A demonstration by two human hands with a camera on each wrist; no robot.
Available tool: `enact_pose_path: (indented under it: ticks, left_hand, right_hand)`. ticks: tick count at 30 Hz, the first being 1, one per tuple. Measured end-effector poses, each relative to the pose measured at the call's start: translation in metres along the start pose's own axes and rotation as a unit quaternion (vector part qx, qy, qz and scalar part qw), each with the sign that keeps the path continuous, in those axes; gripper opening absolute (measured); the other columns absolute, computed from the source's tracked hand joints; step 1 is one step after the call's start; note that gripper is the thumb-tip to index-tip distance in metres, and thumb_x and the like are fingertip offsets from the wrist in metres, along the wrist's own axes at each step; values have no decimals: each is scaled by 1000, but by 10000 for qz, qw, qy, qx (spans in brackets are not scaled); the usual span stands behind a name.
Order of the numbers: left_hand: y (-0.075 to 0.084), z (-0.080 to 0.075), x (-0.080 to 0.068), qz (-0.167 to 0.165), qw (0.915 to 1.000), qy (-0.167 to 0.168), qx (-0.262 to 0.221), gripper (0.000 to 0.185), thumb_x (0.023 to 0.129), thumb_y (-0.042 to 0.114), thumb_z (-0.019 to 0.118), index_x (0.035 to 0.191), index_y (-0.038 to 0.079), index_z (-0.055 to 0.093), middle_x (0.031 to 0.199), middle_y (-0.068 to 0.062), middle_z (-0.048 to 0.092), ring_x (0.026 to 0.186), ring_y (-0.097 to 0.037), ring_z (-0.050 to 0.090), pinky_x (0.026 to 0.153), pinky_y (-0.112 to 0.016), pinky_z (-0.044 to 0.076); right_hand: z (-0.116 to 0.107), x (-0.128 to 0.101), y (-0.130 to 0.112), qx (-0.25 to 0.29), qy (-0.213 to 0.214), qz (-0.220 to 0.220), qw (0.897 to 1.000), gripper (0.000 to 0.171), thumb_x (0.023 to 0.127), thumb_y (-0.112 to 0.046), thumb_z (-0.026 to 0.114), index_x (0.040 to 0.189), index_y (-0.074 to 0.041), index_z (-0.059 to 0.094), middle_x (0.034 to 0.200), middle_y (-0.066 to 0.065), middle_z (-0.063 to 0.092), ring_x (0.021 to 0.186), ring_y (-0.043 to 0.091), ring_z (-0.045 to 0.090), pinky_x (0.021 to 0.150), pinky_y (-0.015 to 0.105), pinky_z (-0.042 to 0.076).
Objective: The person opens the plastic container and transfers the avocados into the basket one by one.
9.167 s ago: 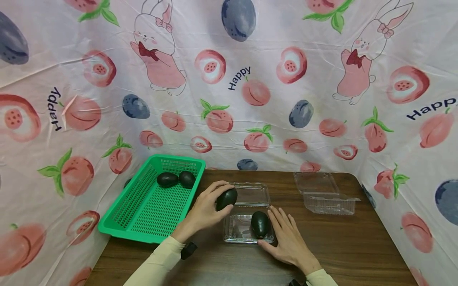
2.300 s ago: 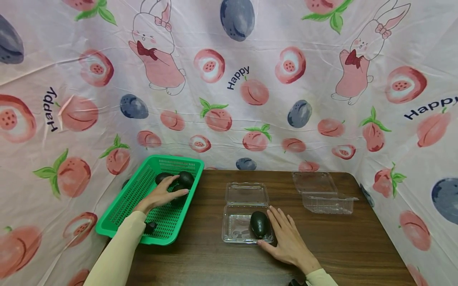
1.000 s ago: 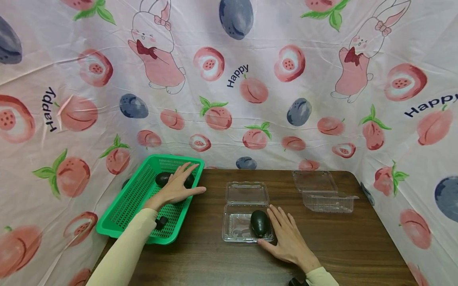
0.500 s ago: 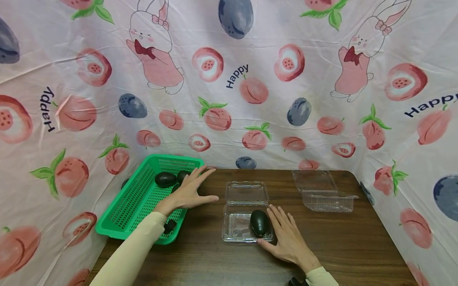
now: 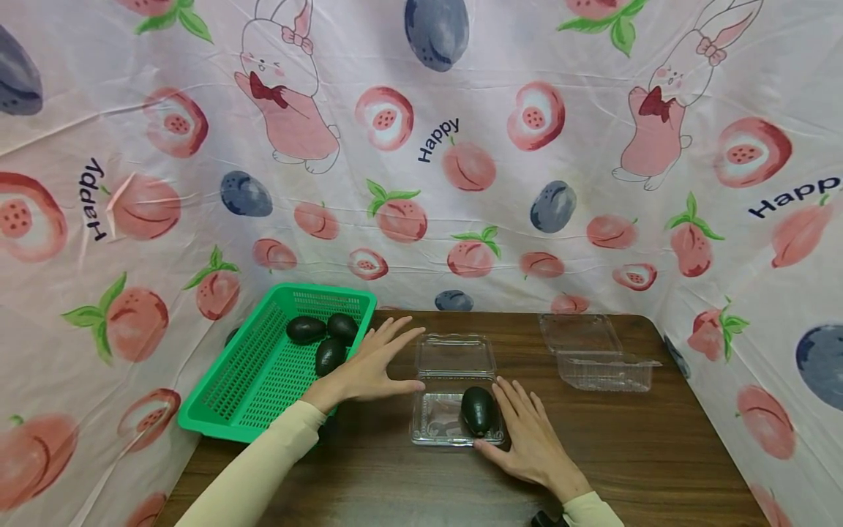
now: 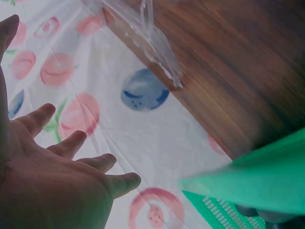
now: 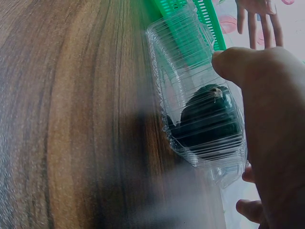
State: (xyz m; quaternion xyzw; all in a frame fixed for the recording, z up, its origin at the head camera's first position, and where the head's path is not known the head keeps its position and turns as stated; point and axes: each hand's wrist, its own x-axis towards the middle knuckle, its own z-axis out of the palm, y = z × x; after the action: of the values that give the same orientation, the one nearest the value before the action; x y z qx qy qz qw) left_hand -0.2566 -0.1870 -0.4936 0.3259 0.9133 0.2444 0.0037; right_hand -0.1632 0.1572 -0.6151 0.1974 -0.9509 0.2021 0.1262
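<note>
My left hand (image 5: 369,366) is spread, with nothing in it, between the green basket and the clear plastic clamshell box (image 5: 435,419). In the head view its thumb tip overlaps the box's left edge; the left wrist view shows the fingers (image 6: 66,145) apart. A dark green avocado (image 5: 478,411) lies in the right half of the box, whose lid is flipped back. My right hand (image 5: 530,439) rests against the box's right side, fingers extended along it and thumb at the front edge. The right wrist view shows the avocado (image 7: 209,119) through the box wall.
The green basket (image 5: 224,432) at the left holds three avocados (image 5: 331,356) near its back right corner. Another lidded clear box (image 5: 606,372) stands open at the back right of the wooden table (image 5: 658,454). Patterned cloth hangs around the table.
Earlier my left hand held an avocado over the box; that avocado now lies in the basket. Since letting go, the hand has moved right, out towards the box. The right hand has stayed in place.
</note>
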Motion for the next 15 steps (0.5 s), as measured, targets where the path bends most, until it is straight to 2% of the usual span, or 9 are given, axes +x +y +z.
enact_pose_path:
  ticks: [9, 15]
  left_hand:
    - [17, 18, 1, 315, 9989, -335, -2, 98, 96, 56, 87, 177, 27, 40, 188, -16, 26, 175, -54, 17, 134, -86, 13]
    - [26, 31, 2, 488, 9975, -519, -5, 98, 97, 58, 86, 177, 26, 39, 189, -15, 26, 175, -52, 20, 135, -84, 19]
  right_hand:
    - [-1, 0, 1, -6, -56, -8, 10000, 107, 96, -69, 78, 173, -4, 42, 182, 18, 42, 167, 51, 41, 130, 79, 35]
    - [0, 0, 1, -27, -75, -14, 10000, 107, 96, -70, 78, 173, -5, 42, 182, 17, 42, 167, 51, 41, 130, 79, 35]
